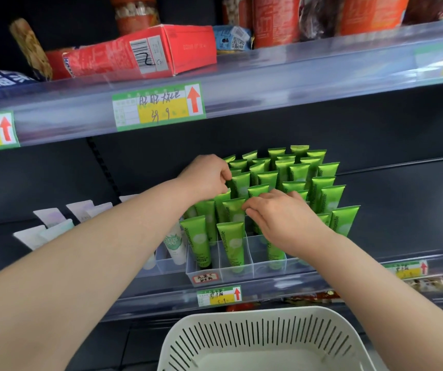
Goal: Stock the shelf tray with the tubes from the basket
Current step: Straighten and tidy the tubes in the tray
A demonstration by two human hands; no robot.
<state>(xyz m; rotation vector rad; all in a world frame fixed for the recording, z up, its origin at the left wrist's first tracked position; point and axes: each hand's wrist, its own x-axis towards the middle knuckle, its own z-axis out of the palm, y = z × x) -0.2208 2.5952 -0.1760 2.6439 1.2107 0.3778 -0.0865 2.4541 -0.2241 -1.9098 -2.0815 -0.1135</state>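
Several green tubes (299,178) stand upright in rows in a clear divided shelf tray (237,274) on the middle shelf. My left hand (207,176) reaches over the tray's left side and pinches the top of a green tube (240,183) in a middle row. My right hand (282,218) is lower and nearer, its curled fingers on the top edge of another green tube (235,210) near the front rows. The white slotted basket (265,341) sits below at the bottom of the view, and its visible inside holds no tubes.
White tubes (54,226) stand in a tray to the left, one white tube (174,243) beside the green ones. The shelf above (295,73) carries a red box (145,53) and packets. Price labels (219,295) line the shelf edges.
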